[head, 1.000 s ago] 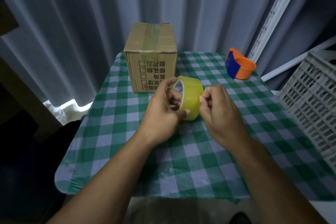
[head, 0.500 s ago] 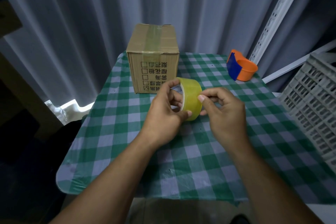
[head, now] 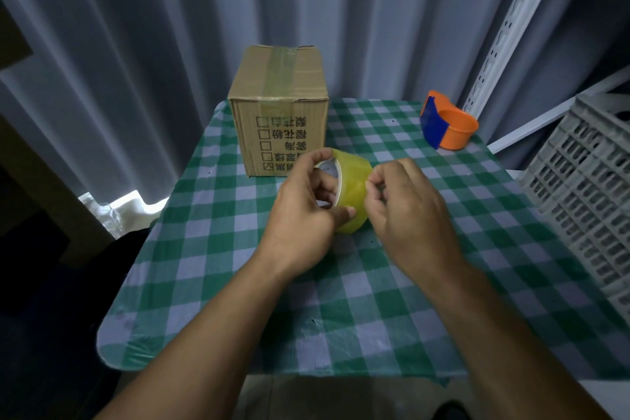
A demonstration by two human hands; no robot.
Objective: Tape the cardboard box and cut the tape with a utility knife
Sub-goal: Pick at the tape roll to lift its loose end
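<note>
Taping not begun: left hand (head: pixel 303 211) grips tape roll (head: pixel 353 189) above table (head: pixel 375 317), right hand (head: pixel 405 211) pinches at its edge, cardboard box (head: pixel 278 112) behind shows one strip, no knife visible.

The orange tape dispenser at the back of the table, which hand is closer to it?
Right. The right hand is at the tape roll, on the side toward the orange tape dispenser; the left hand grips the roll's other side.
</note>
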